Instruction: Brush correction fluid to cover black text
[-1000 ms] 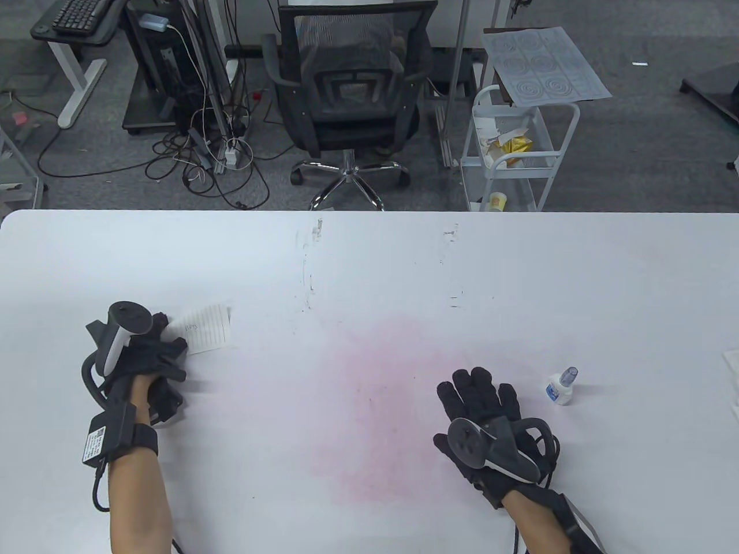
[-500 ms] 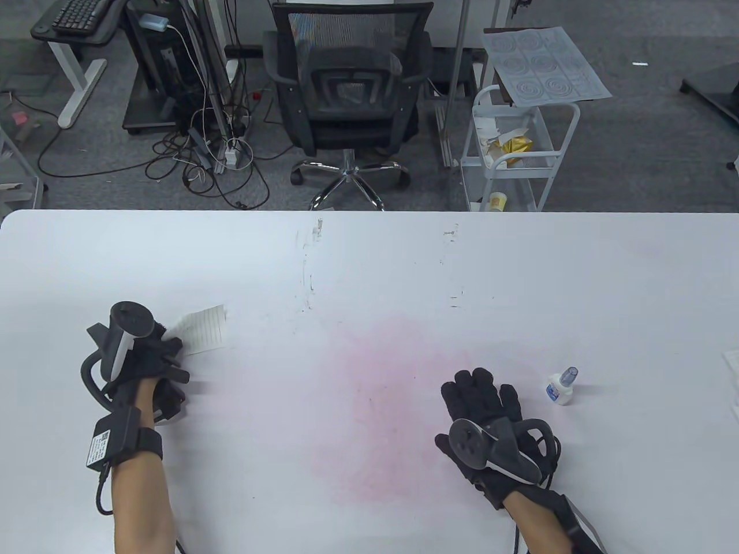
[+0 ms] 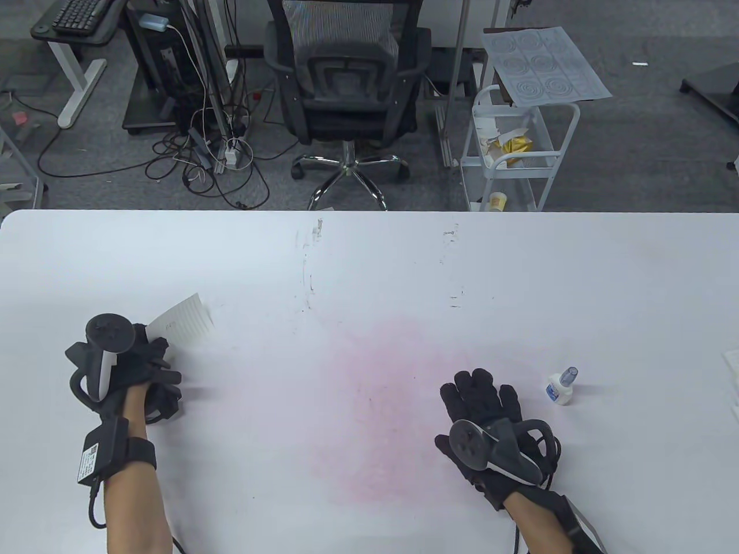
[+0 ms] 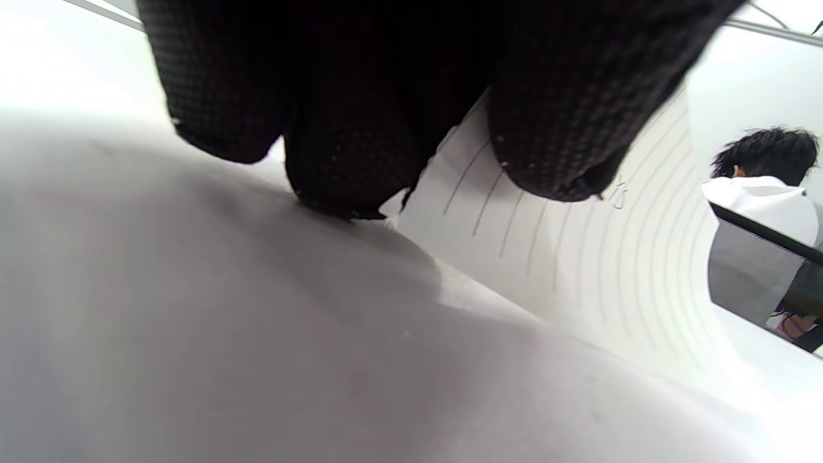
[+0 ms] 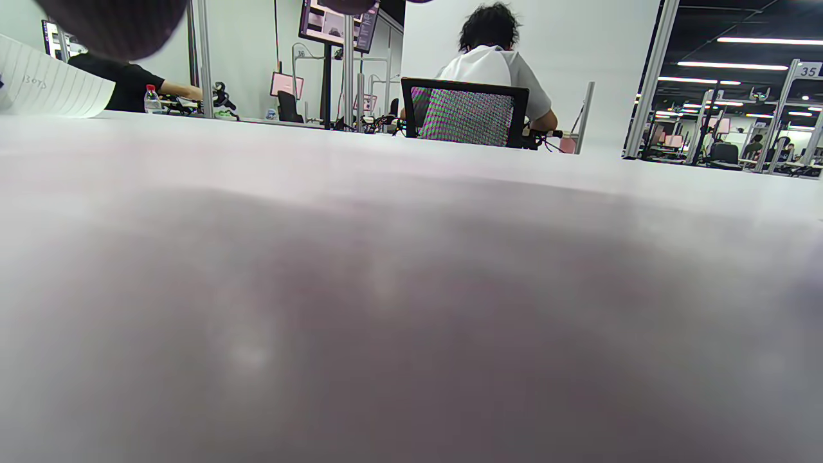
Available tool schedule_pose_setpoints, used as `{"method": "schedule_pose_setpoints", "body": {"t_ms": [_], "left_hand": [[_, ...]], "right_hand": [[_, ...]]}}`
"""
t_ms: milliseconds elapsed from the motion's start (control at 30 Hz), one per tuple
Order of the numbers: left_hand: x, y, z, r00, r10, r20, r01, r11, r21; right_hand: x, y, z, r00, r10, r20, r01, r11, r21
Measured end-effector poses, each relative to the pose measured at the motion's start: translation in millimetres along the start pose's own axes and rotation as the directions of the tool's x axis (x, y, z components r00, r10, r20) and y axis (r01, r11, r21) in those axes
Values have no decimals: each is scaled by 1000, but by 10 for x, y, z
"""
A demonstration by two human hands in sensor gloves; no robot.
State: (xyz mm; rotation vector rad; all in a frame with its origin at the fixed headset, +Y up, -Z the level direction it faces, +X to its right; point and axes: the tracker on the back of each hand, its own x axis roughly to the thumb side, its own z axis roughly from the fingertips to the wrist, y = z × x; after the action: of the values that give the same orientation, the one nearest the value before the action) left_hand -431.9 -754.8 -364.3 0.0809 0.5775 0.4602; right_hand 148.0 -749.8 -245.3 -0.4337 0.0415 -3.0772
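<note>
Fingers (image 4: 553, 128) of left hand (image 3: 135, 366) pinch lined paper (image 3: 180, 320).

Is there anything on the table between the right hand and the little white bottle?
Nothing visible. The right hand lies flat on the table, and the correction fluid bottle stands just beside it, with only bare tabletop between them.
</note>
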Motion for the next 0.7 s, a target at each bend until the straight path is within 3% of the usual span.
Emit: {"method": "schedule_pose_setpoints", "body": {"t_ms": [367, 700], "left_hand": [[214, 211, 257, 995, 64, 72, -67, 997, 37], [636, 414, 740, 962, 162, 218, -170, 985, 17]], "right_hand": [[-29, -28, 33, 999, -51, 10, 51, 999, -11], [-34, -83, 80, 996, -87, 36, 88, 996, -27]]}}
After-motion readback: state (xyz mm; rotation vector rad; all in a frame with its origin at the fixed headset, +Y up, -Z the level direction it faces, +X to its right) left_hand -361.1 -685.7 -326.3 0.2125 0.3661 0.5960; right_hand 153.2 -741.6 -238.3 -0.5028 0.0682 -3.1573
